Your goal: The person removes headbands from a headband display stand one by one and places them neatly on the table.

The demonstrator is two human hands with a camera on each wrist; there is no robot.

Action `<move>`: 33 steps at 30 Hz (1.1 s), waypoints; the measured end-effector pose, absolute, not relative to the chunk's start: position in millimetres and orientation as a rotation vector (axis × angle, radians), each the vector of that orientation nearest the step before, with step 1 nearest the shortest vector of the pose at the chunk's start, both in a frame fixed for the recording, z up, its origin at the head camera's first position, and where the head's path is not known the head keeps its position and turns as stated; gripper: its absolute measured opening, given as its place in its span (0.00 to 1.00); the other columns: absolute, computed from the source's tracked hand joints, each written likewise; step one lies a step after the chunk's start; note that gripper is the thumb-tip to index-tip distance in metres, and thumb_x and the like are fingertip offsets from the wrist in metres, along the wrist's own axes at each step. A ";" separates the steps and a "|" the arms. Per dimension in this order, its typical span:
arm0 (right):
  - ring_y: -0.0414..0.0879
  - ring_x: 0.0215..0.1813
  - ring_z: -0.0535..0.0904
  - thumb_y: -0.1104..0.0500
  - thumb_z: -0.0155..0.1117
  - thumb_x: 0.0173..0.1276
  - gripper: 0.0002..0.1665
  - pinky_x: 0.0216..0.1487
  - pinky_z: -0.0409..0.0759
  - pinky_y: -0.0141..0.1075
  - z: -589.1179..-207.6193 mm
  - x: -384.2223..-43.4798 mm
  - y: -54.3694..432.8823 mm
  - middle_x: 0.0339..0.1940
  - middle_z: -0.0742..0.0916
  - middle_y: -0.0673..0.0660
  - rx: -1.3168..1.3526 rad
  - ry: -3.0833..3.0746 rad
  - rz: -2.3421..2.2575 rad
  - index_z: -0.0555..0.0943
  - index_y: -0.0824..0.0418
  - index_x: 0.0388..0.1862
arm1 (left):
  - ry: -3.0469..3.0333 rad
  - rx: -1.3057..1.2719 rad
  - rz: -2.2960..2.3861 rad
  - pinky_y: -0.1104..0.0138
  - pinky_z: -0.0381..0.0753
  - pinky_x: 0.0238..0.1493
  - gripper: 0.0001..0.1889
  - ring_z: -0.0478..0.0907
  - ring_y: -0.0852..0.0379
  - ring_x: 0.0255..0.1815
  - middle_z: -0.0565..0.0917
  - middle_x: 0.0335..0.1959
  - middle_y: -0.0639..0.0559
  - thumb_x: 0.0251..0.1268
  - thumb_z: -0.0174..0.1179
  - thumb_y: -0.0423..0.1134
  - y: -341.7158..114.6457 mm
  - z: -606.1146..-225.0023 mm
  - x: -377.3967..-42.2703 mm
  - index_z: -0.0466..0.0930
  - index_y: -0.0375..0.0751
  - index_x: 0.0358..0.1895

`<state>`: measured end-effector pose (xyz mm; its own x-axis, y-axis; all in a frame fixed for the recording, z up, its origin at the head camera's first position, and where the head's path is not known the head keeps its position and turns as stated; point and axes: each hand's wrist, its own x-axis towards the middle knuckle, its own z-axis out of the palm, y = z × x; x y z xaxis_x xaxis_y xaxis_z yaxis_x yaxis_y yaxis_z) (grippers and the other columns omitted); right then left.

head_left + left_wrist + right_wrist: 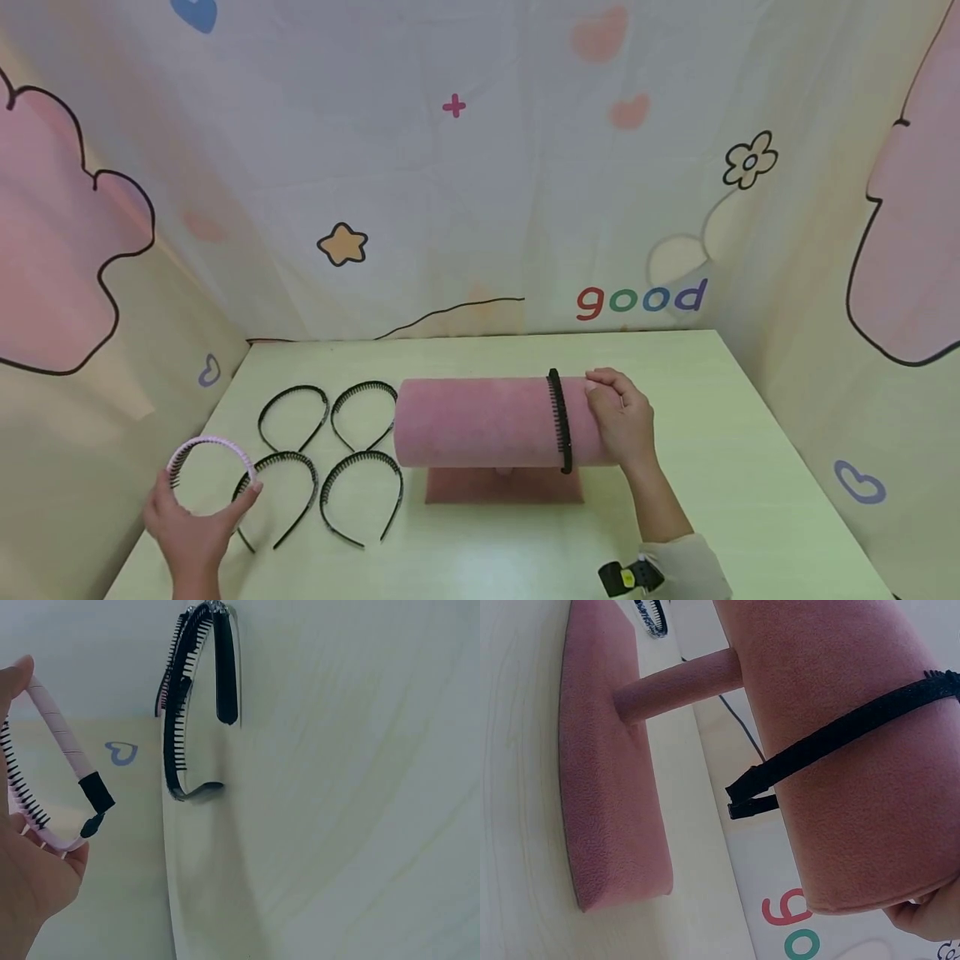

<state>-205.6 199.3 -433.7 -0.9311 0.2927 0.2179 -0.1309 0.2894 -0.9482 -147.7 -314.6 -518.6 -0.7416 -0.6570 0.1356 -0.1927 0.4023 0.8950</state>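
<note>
My left hand (193,537) grips a lilac headband (213,439) at the table's left, thumb on one side and fingers on the other. Dark comb teeth line its inside; its black tips (96,793) show in the left wrist view. A pink plush headband stand (472,422), a horizontal roll on a post and flat base (502,487), stands at the centre. Around the roll, right of its middle, sits a black headband (560,421), its ends pointing down towards the base. My right hand (626,417) holds the roll's right end, partly hidden in the right wrist view.
Several black toothed headbands lie in two rows left of the stand, among them a front one (365,456) and a back one (300,387). The lilac headband overlaps the front left one in view. A printed cloth (487,192) borders the table (750,500).
</note>
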 end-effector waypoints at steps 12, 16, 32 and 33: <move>0.43 0.54 0.73 0.57 0.60 0.65 0.12 0.53 0.67 0.38 -435.8 -207.4 195.8 0.50 0.82 0.54 -0.124 -2.187 1.685 0.82 0.60 0.44 | -2.321 0.805 -1.177 0.39 0.46 0.61 0.63 0.35 0.37 0.69 0.44 0.71 0.33 0.35 0.76 0.51 -347.0 -526.8 -151.5 0.42 0.42 0.74; 0.43 0.54 0.73 0.56 0.60 0.66 0.12 0.53 0.67 0.39 -434.3 -206.7 195.3 0.49 0.82 0.54 -0.127 -2.196 1.687 0.82 0.61 0.44 | -2.376 0.857 -1.169 0.37 0.47 0.59 0.64 0.35 0.35 0.68 0.42 0.71 0.33 0.36 0.75 0.55 -355.4 -532.4 -152.4 0.40 0.42 0.74; 0.46 0.54 0.73 0.54 0.59 0.66 0.14 0.52 0.67 0.43 -433.5 -205.4 198.2 0.50 0.81 0.54 -0.140 -2.215 1.651 0.82 0.60 0.44 | -2.528 0.924 -1.099 0.39 0.42 0.61 0.64 0.37 0.28 0.67 0.43 0.69 0.26 0.39 0.72 0.57 -382.5 -549.5 -158.9 0.38 0.31 0.72; 0.46 0.54 0.73 0.54 0.59 0.66 0.14 0.52 0.67 0.43 -433.8 -205.4 198.7 0.50 0.81 0.54 -0.141 -2.214 1.651 0.82 0.61 0.44 | -2.535 0.938 -1.097 0.40 0.41 0.61 0.64 0.37 0.28 0.67 0.43 0.69 0.26 0.40 0.72 0.58 -383.7 -550.4 -159.3 0.38 0.31 0.72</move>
<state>-205.4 198.7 -433.8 -0.9248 0.2987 0.2356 -0.1406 0.3072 -0.9412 -159.3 -383.7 -550.4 -0.7706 -0.6358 -0.0451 -0.4681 0.5165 0.7170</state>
